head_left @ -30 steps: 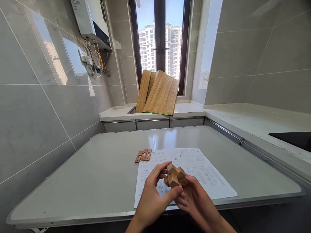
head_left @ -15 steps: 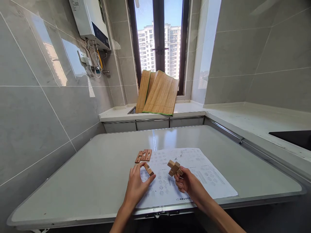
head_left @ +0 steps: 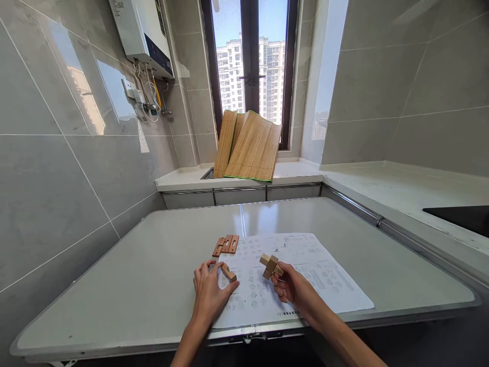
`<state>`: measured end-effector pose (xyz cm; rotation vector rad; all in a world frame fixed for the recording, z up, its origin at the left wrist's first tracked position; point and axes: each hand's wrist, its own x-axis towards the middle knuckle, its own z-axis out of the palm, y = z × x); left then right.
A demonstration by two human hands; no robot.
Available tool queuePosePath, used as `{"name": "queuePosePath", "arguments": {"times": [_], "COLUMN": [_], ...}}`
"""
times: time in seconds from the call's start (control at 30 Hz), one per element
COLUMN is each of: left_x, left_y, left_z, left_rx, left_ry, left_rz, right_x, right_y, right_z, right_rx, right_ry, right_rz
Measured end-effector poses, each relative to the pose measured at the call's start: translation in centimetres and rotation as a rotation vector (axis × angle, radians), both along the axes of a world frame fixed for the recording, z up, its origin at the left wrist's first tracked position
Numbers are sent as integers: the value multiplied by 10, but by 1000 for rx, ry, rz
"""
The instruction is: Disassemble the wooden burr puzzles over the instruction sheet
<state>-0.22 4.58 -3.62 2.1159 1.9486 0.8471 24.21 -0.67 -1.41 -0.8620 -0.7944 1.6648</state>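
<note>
Between the thumb and index finger of my left hand (head_left: pixel 209 291) is a notched wooden puzzle piece (head_left: pixel 229 273), gripped by its ends low over the left side of the printed sheet (head_left: pixel 301 250). My right hand (head_left: pixel 292 286) pinches a partly joined wooden burr puzzle (head_left: pixel 271 266), its crossed blocks tilted above the middle of the paper. The fingers hide part of its near end. Beyond my left hand lie several flat reddish wooden pieces with cut-outs (head_left: pixel 226 244), side by side at the sheet's upper left corner.
A pale folding table (head_left: pixel 126 285) carries all of this, with a seam down its middle. Behind it runs a white counter ledge (head_left: pixel 298 171) with a metal rail (head_left: pixel 244 188). A folded bamboo mat (head_left: pixel 254 148) leans at the window. On the left wall hangs a water heater (head_left: pixel 141 35).
My left hand has shifted left and down with the notched piece. The burr puzzle in my right hand has moved slightly left and turned a little.
</note>
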Motion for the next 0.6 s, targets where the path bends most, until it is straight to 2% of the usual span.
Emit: {"name": "queuePosePath", "arguments": {"times": [0.1,0.2,0.27,0.33,0.43,0.6], "left_x": [1,9,20,32,50,56], "left_y": [-1,-9,-18,-27,-38,-45], "left_z": [1,11,23,37,53,62], "left_rx": [26,75,82,14,-68,-90], "left_ry": [-3,-66,-160,-241,-320,-367], "left_rz": [-3,-53,-175,-360,-511,-489], "right_x": [0,-2,-5,-8,-12,-16], "right_y": [0,-1,-1,-2,-4,-6], "right_z": [1,0,1,3,8,13], "right_rx": [-2,3,0,5,20,45], "right_ry": [53,134,199,260,308,162], "right_rz": [28,72,107,144,184,207]}}
